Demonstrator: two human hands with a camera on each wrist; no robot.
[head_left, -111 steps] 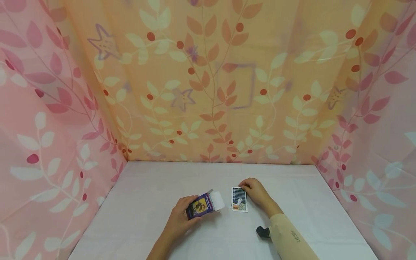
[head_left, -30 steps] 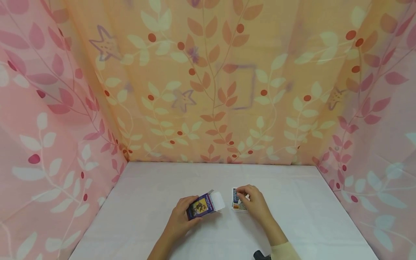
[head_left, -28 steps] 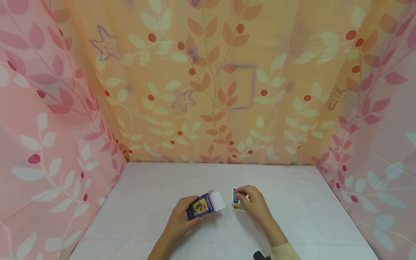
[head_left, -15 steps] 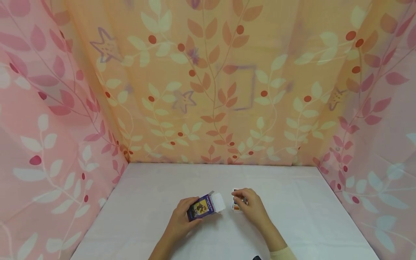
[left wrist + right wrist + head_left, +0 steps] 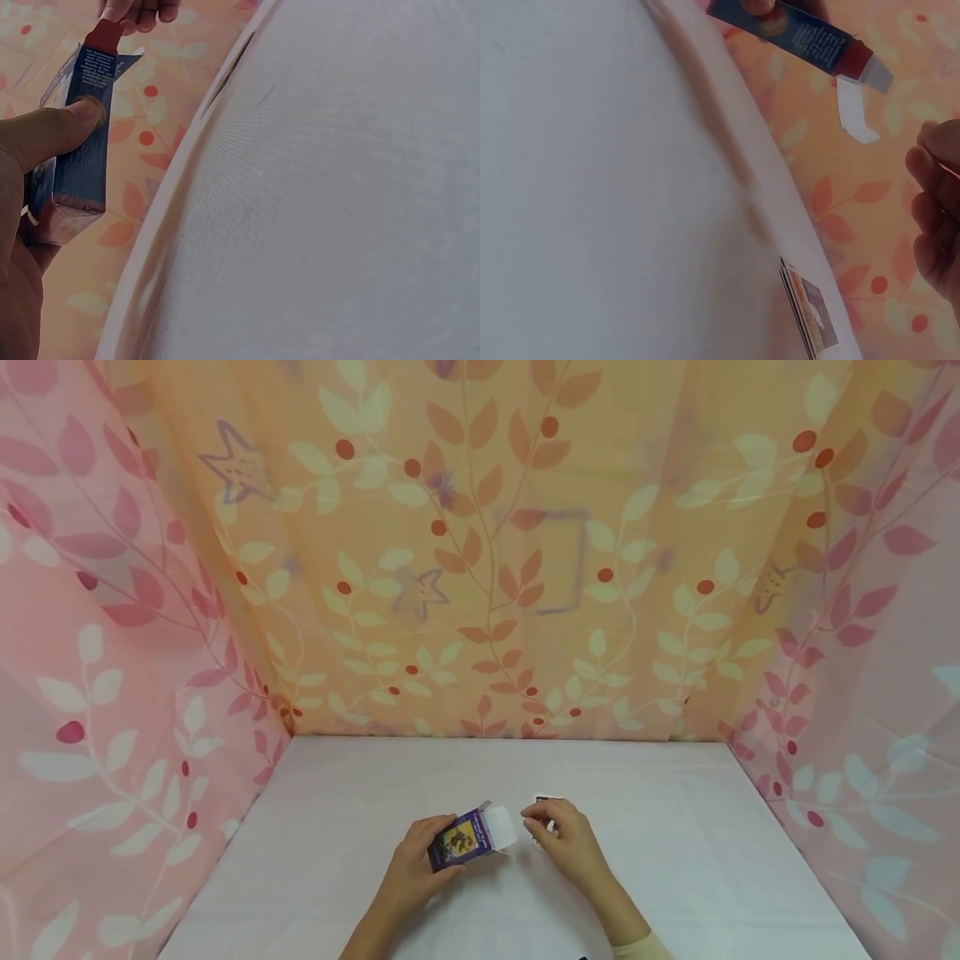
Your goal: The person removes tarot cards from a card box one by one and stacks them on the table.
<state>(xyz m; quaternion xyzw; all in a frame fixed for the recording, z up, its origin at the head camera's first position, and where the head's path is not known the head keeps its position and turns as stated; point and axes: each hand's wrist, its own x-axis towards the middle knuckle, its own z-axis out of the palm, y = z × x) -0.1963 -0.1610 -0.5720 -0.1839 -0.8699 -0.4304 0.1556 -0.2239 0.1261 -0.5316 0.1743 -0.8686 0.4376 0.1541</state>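
Observation:
My left hand [image 5: 420, 864] grips a small purple-blue card box [image 5: 459, 841] with a yellow picture panel, fingers along its far side and thumb along its near side. The box is tilted, its open end pointing right with the white inner flap [image 5: 501, 827] folded out. In the left wrist view the thumb lies across the box's dark narrow side [image 5: 84, 169]. Over a small stack of printed cards [image 5: 814, 309] hovers my right hand [image 5: 573, 845], fingers loosely bent and holding nothing visible, fingertips just right of the flap. In the head view this hand covers most of the stack.
A white cloth-covered table [image 5: 360, 777] lies beneath both hands. Behind it hangs an orange leaf-patterned curtain [image 5: 480, 677], with pink curtains at the left and right. A bit of a black object [image 5: 583, 957] shows at the bottom edge.
My right hand has moved from the stack's far edge, leftward across the cards, toward the box's open end, covering more of them. The left hand and box have stayed nearly still.

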